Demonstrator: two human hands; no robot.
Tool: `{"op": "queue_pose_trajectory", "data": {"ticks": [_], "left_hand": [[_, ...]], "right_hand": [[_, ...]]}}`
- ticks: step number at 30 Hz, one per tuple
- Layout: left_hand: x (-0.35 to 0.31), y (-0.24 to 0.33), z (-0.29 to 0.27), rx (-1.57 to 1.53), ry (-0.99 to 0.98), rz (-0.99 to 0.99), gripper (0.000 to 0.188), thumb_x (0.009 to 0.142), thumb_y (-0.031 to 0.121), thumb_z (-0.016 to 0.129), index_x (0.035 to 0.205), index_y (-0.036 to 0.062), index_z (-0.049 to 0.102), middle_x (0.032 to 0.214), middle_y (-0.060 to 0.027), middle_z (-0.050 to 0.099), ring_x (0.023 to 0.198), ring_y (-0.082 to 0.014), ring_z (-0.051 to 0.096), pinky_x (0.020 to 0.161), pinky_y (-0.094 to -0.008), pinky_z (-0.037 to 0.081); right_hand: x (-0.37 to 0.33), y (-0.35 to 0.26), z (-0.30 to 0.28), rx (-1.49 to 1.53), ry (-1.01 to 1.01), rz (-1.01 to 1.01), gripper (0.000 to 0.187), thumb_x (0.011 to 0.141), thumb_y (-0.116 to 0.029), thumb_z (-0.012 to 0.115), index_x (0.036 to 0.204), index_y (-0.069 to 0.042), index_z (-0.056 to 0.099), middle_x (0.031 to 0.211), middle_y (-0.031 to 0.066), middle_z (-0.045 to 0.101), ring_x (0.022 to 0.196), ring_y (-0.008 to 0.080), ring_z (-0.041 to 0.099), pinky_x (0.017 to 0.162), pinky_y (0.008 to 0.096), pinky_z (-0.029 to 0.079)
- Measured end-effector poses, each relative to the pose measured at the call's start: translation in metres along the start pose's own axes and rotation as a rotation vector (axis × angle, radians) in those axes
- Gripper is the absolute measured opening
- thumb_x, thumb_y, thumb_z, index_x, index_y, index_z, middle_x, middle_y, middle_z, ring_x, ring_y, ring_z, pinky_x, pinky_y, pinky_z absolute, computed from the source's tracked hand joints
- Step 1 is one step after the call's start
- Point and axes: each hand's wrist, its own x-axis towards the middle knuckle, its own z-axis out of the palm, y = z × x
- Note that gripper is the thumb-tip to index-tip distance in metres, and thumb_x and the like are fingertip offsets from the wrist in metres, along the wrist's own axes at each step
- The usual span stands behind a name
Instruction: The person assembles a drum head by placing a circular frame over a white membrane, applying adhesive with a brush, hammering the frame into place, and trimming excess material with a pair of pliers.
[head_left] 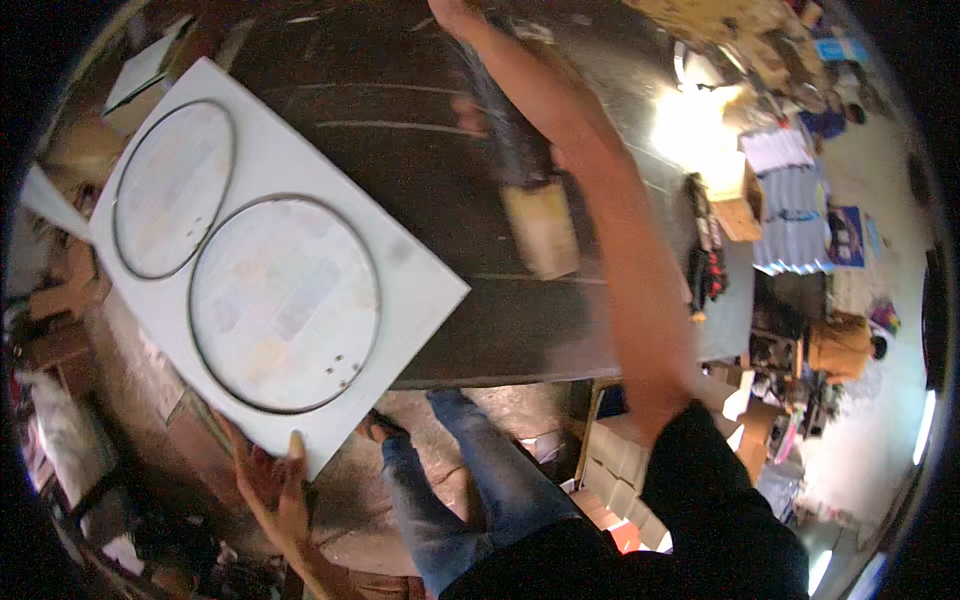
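A white rectangular panel point(415, 265) with two dark-ringed circles on its face lies tilted across the left side, partly over the dark table. My left hand point(278, 490) grips its near edge, with the thumb on the top face and the fingers underneath. Stretched far over the table, my right hand point(505, 62) is closed round a long, shiny black thing with a flat tan end point(540, 232). Fingertips show on both sides of it. Blur hides what kind of thing it is.
The dark table point(400, 185) has its near edge just beyond my legs. Cardboard boxes point(615, 455) stand below on the right. Black and red tools point(706, 250) lie at the table's right side, near a bundle of pale sheets point(790, 205). A person in orange point(840, 347) is farther right.
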Motion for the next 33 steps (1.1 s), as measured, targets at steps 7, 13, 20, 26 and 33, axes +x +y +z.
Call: {"op": "queue_pose_trajectory", "data": {"ticks": [7, 13, 20, 26, 33], "left_hand": [[0.002, 0.017, 0.016, 0.063, 0.007, -0.041, 0.08, 0.089, 0.003, 0.066, 0.157, 0.0152, 0.026, 0.141, -0.0217, 0.049, 0.119, -0.0276, 0.053, 0.094, -0.0383, 0.045], [0.002, 0.015, 0.01, 0.154, -0.096, 0.112, 0.078, 0.09, -0.005, 0.058, 0.156, 0.0039, 0.017, 0.156, -0.021, 0.03, 0.133, -0.0307, 0.04, 0.112, -0.0422, 0.033], [-0.011, 0.017, 0.086, 0.352, -0.119, 0.165, 0.073, 0.089, 0.003, 0.062, 0.152, 0.0031, 0.026, 0.153, -0.0217, 0.034, 0.132, -0.0315, 0.042, 0.111, -0.0425, 0.034], [-0.026, 0.004, 0.098, 0.446, -0.116, 0.161, 0.069, 0.089, 0.01, 0.066, 0.149, 0.0024, 0.034, 0.151, -0.0222, 0.037, 0.131, -0.0321, 0.043, 0.11, -0.0428, 0.036], [-0.045, 0.026, 0.104, 0.615, 0.152, 0.381, 0.063, 0.084, 0.024, 0.076, 0.136, -0.0008, 0.051, 0.142, -0.0216, 0.049, 0.125, -0.0336, 0.048, 0.103, -0.0437, 0.04]], "right_hand": [[-0.016, 0.08, -0.056, -0.584, 0.604, -0.496, 0.066, 0.089, -0.056, 0.065, 0.126, -0.003, 0.058, 0.122, 0.0211, 0.062, 0.114, 0.0264, 0.061, 0.096, 0.0399, 0.049], [-0.143, 0.141, -0.196, -0.77, 0.775, -0.146, 0.033, 0.094, -0.03, 0.066, 0.104, 0.001, 0.067, 0.098, 0.0125, 0.072, 0.096, 0.0213, 0.069, 0.084, 0.0374, 0.053], [-0.247, 0.273, -0.203, -0.755, 0.903, 0.169, 0.031, 0.092, -0.029, 0.068, 0.099, 0.0, 0.061, 0.09, 0.0199, 0.068, 0.082, 0.0318, 0.067, 0.072, 0.0414, 0.052], [-0.221, 0.294, -0.185, -0.82, 0.936, -0.056, 0.041, 0.087, -0.03, 0.075, 0.11, -0.001, 0.057, 0.092, 0.0206, 0.064, 0.086, 0.0339, 0.063, 0.073, 0.044, 0.05], [-0.213, 0.245, -0.18, -0.685, 0.924, 0.37, 0.028, 0.096, -0.031, 0.065, 0.111, -0.007, 0.064, 0.1, 0.0118, 0.066, 0.093, 0.0252, 0.063, 0.08, 0.0376, 0.052]]}}
